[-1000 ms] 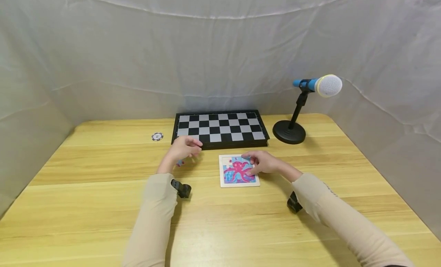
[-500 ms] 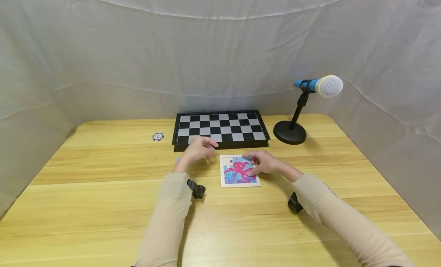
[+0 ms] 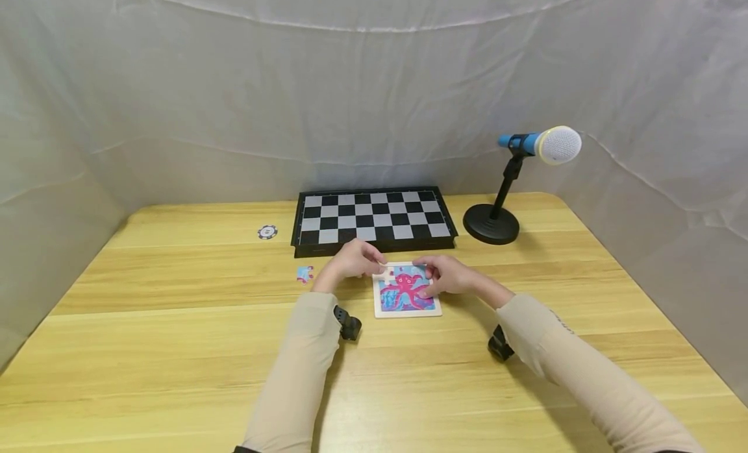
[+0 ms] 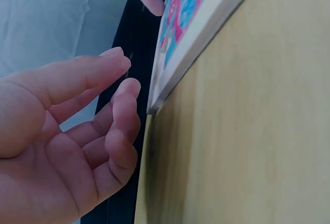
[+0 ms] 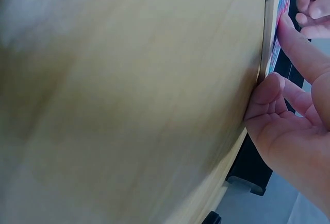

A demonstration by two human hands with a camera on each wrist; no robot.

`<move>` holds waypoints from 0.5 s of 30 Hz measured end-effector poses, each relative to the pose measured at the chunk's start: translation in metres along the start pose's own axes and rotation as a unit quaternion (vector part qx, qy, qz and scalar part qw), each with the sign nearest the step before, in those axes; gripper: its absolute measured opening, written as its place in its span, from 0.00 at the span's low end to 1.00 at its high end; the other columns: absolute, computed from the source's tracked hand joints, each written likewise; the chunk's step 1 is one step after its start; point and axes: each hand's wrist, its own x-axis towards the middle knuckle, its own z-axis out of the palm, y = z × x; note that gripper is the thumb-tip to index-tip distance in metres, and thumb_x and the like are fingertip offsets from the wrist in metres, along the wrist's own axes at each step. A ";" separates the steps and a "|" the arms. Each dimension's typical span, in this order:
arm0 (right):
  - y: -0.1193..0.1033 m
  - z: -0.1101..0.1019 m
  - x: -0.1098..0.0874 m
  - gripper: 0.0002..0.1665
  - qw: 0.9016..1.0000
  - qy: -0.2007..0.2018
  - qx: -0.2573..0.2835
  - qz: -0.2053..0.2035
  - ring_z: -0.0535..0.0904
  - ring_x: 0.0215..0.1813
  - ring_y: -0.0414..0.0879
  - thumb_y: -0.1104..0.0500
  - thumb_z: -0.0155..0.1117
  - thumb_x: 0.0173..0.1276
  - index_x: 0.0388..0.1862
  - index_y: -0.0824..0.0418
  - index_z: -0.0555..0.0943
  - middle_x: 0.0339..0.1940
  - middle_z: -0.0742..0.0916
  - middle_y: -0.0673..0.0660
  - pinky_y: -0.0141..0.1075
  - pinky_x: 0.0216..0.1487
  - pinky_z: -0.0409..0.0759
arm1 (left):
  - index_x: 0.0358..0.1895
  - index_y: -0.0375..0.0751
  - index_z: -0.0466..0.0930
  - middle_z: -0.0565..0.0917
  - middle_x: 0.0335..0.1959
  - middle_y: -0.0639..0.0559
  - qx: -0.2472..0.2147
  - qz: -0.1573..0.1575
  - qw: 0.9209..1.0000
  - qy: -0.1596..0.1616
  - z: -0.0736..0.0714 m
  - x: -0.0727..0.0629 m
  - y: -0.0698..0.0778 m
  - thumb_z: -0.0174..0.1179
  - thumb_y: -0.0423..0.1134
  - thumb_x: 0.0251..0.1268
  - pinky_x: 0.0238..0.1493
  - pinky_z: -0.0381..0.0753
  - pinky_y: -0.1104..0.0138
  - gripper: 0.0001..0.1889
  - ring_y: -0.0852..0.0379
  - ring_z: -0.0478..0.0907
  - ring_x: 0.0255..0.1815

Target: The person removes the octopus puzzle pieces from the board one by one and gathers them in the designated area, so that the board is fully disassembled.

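The white-framed octopus puzzle [image 3: 407,292] lies flat, a loose piece [image 3: 304,274] to its left.

left hand [image 3: 358,259] now farther right, at octopus puzzle's [image 3: 404,297] corner

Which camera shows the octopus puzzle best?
The head view: it shows the octopus puzzle from above, nearly whole, its picture readable. The left wrist view shows it slanted and cropped; the right wrist view, only a narrow, cropped strip.
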 end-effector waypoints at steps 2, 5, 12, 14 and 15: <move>0.000 0.000 0.000 0.37 1.000 -0.001 -0.002 -0.003 0.64 0.26 0.45 0.63 0.69 0.52 0.59 0.72 0.65 0.26 0.71 0.55 0.31 0.27 0.63 | 0.35 0.37 0.82 0.75 0.20 0.53 0.008 -0.006 1.000 -0.005 0.002 0.001 -0.001 0.62 0.32 0.53 0.18 0.64 0.72 0.06 0.60 0.64 0.15; 0.001 0.000 0.001 0.37 1.000 -0.002 -0.002 -0.007 0.64 0.26 0.44 0.63 0.69 0.52 0.59 0.72 0.65 0.26 0.71 0.55 0.31 0.27 0.62 | 0.35 0.37 0.83 0.74 0.18 0.53 0.022 -0.013 1.000 -0.008 0.004 0.003 -0.002 0.62 0.32 0.53 0.18 0.64 0.72 0.06 0.59 0.64 0.15; 0.001 0.000 0.001 0.37 1.000 -0.001 0.000 -0.007 0.64 0.26 0.45 0.63 0.69 0.52 0.59 0.72 0.66 0.25 0.71 0.55 0.31 0.27 0.62 | 0.35 0.38 0.84 0.78 0.23 0.52 0.052 -0.019 0.998 -0.021 0.007 0.007 -0.002 0.63 0.32 0.52 0.18 0.64 0.73 0.06 0.60 0.65 0.16; 0.002 0.000 0.001 0.35 1.000 0.002 0.004 -0.008 0.64 0.26 0.45 0.63 0.69 0.51 0.57 0.72 0.67 0.25 0.71 0.55 0.31 0.27 0.62 | 0.35 0.38 0.84 0.79 0.26 0.51 0.057 -0.019 0.998 -0.022 0.008 0.007 -0.001 0.63 0.32 0.52 0.17 0.64 0.73 0.07 0.60 0.64 0.15; 0.002 0.000 0.001 0.34 1.000 0.003 0.006 -0.009 0.64 0.26 0.45 0.63 0.69 0.51 0.56 0.71 0.68 0.25 0.71 0.55 0.31 0.27 0.62 | 0.35 0.38 0.84 0.79 0.27 0.51 0.059 -0.019 0.998 -0.022 0.009 0.007 -0.001 0.64 0.32 0.51 0.16 0.63 0.73 0.07 0.60 0.64 0.15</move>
